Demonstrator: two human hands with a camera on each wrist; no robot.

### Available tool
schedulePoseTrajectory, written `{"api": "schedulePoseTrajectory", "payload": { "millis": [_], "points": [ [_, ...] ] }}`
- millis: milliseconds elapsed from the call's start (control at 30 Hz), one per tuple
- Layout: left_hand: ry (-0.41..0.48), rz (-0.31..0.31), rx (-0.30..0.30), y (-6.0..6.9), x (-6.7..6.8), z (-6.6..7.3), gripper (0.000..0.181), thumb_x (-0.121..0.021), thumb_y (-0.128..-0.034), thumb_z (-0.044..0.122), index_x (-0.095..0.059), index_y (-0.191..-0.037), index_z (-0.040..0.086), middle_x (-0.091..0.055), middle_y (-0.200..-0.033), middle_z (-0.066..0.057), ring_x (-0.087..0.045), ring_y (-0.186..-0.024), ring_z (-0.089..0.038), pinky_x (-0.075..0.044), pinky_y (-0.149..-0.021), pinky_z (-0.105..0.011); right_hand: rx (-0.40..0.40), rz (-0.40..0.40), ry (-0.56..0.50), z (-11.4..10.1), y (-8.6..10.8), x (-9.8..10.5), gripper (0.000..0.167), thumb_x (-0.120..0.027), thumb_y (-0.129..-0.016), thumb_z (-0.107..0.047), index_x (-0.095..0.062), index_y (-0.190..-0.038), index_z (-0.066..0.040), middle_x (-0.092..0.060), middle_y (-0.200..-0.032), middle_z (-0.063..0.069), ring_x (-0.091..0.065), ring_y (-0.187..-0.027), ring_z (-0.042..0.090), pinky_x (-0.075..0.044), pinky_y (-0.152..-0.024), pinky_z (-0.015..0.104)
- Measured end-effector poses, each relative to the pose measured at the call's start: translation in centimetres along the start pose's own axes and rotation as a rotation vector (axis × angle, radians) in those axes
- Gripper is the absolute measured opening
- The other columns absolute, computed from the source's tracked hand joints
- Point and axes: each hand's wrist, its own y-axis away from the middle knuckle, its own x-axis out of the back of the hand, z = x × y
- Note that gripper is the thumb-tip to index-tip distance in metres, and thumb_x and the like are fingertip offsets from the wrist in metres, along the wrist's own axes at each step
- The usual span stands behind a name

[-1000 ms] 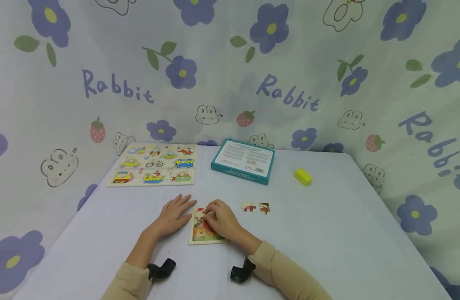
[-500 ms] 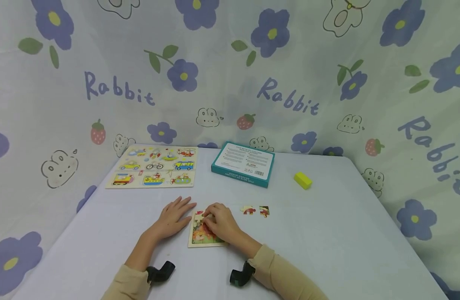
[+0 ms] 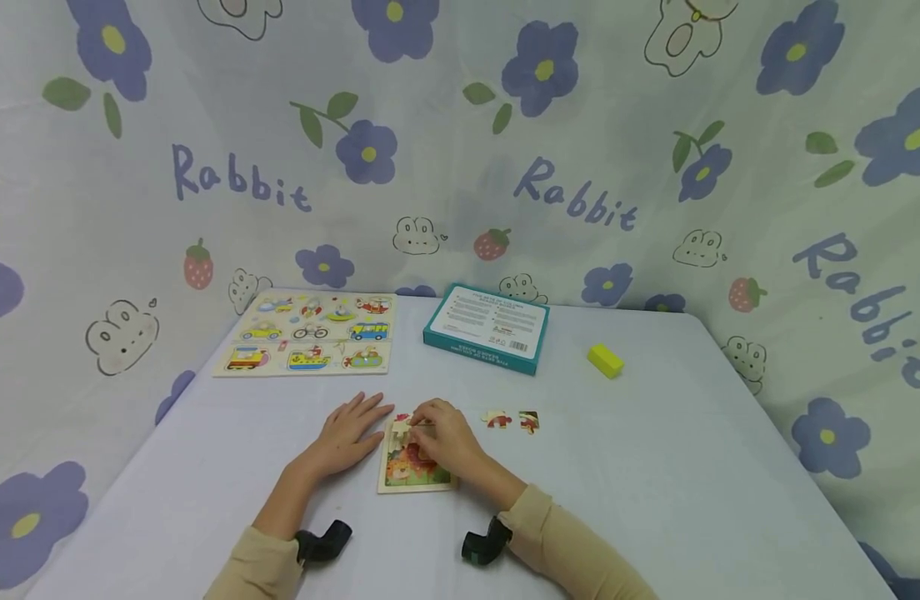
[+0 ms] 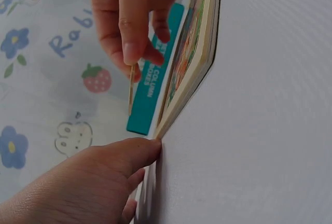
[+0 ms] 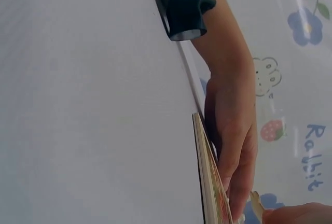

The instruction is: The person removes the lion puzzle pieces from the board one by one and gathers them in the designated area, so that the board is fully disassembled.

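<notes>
A small wooden jigsaw board [image 3: 417, 477] with a colourful animal picture lies on the table between the hands. My right hand [image 3: 448, 437] is over its upper part, pinching a puzzle piece between thumb and fingers; in the left wrist view that puzzle piece [image 4: 131, 92] appears edge-on, raised off the board. My left hand [image 3: 347, 435] rests on the table with spread fingers, its thumb at the board's left edge. Two loose puzzle pieces, one pale and red [image 3: 497, 419] and one darker [image 3: 529, 421], lie to the right. Part of the board is hidden under the right hand.
At the back left lies a larger wooden vehicle puzzle [image 3: 306, 333]. A teal and white box [image 3: 486, 327] sits at the back middle, with a yellow block [image 3: 606, 360] to its right. Behind the white table [image 3: 677, 467] hangs a patterned curtain [image 3: 445, 108].
Lifting slightly off the board, my right hand now shows more of the pinched puzzle piece below its fingertips. The left hand stays in place, and the head view has tilted a little.
</notes>
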Motion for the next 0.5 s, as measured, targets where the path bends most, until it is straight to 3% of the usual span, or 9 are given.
{"api": "schedulePoseTrajectory", "payload": {
  "millis": [267, 500],
  "points": [
    [-0.004, 0.002, -0.016, 0.0, -0.1, 0.0, 0.046, -0.055, -0.0915, 0.024, -0.047, -0.135, 0.014, -0.031, -0.146, -0.012, -0.015, -0.135, -0.038, -0.011, -0.103, -0.059, -0.021, 0.042, 0.063, -0.5, -0.1, 1.4, 0.005, -0.068, -0.083, -0.019, -0.067, -0.085, -0.015, -0.062, -0.099, -0.004, -0.055, -0.099, 0.013, -0.039, -0.082, 0.039],
    [-0.01, -0.001, -0.009, -0.1, 0.0, 0.0, 0.045, -0.055, -0.0916, 0.024, -0.046, -0.135, 0.014, -0.03, -0.146, -0.012, -0.014, -0.135, -0.039, -0.011, -0.102, -0.061, -0.032, 0.051, 0.103, 0.0, -0.1, 2.7, 0.005, -0.07, -0.082, -0.02, -0.067, -0.083, -0.016, -0.063, -0.099, -0.003, -0.055, -0.099, 0.015, -0.038, -0.08, 0.04]
  ]
}}
